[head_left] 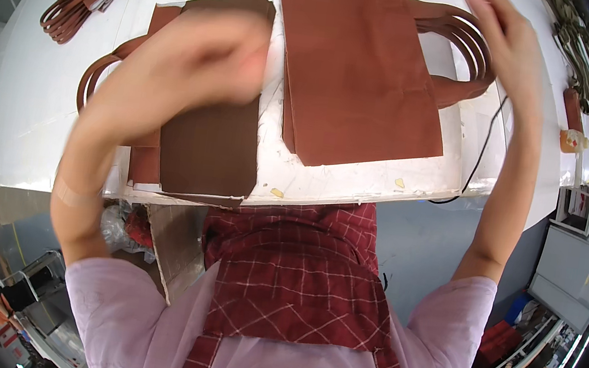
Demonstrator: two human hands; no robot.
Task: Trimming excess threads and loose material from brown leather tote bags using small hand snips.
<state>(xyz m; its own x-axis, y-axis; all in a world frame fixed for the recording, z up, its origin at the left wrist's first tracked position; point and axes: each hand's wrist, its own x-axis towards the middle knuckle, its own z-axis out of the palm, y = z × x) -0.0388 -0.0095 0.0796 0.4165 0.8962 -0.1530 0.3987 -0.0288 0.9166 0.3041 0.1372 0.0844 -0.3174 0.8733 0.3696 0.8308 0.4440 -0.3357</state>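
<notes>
The white worktop (32,107) stands above grey floor (434,245). The left grip (218,60), blurred over the dark bag (211,144), and the right grip (507,37): I cannot tell what either holds. Between them lies the rust bag (360,67), long axis running near to far, handles (460,94) pointing to the right grip

A head-worn fisheye looks steeply down, from close range, over the checked apron (299,298) and white table (25,99).
</notes>
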